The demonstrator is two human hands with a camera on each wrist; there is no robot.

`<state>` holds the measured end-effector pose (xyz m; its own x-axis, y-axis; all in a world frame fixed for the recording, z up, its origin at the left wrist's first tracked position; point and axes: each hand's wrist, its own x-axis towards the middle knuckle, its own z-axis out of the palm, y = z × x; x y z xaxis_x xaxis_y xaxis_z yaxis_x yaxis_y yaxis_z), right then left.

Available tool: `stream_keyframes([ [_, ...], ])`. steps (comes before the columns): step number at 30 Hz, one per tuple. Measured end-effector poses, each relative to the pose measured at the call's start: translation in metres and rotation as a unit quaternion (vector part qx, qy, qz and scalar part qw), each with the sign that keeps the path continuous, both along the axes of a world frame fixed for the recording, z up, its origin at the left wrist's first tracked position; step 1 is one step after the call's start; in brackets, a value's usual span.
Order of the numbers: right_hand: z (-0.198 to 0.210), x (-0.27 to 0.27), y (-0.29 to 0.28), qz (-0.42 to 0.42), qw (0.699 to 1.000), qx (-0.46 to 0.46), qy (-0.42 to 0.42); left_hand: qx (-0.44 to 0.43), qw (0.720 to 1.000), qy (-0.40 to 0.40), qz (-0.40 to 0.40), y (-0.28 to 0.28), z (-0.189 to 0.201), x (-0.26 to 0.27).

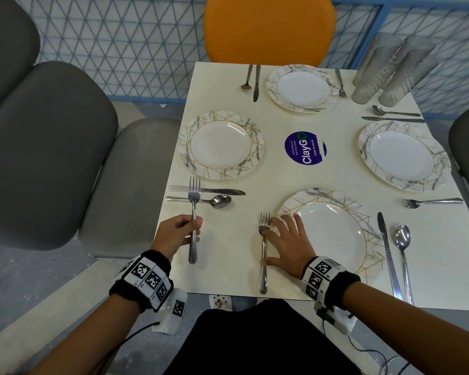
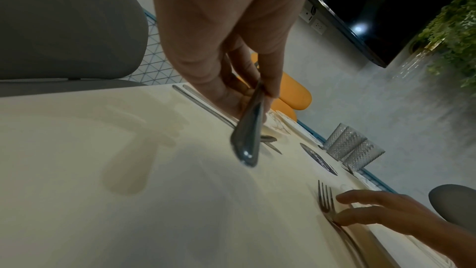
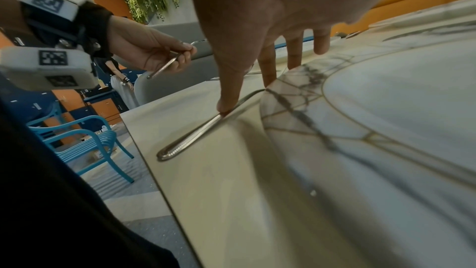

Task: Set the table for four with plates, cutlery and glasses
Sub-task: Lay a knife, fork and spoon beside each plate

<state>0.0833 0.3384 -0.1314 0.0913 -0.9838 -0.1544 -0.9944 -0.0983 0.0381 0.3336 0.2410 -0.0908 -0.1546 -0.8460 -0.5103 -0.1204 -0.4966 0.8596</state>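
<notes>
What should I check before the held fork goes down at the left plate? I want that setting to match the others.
1. Grip: left hand pinches the held fork by its handle, tines pointing away: ok.
2. Near fork flat on the table beside the near plate, right hand resting on it with straight fingers: ok.
3. Left plate has its knife and spoon on one side: ok.
4. Fork at the left plate: none laid yet: not ok.
5. Spot beyond the left plate toward the far cutlery is bare: ok.
6. Glasses grouped at the far right corner, none at any plate: not ok.
</notes>
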Motion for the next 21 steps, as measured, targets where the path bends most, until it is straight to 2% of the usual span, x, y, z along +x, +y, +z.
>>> stream_keyframes([
  [13,-0.009,-0.001,0.004,0.011,0.999,-0.032,-0.026,0.004,1.0,-0.014,-0.017,-0.001,0.001,-0.01],
  [18,-0.009,-0.003,0.003,-0.003,0.994,-0.074,-0.074,0.0,0.999,-0.019,-0.043,-0.004,0.0,-0.016],
  [21,-0.005,-0.009,-0.003,-0.003,0.988,-0.114,-0.107,-0.017,0.997,-0.051,-0.059,-0.009,-0.003,-0.021],
])
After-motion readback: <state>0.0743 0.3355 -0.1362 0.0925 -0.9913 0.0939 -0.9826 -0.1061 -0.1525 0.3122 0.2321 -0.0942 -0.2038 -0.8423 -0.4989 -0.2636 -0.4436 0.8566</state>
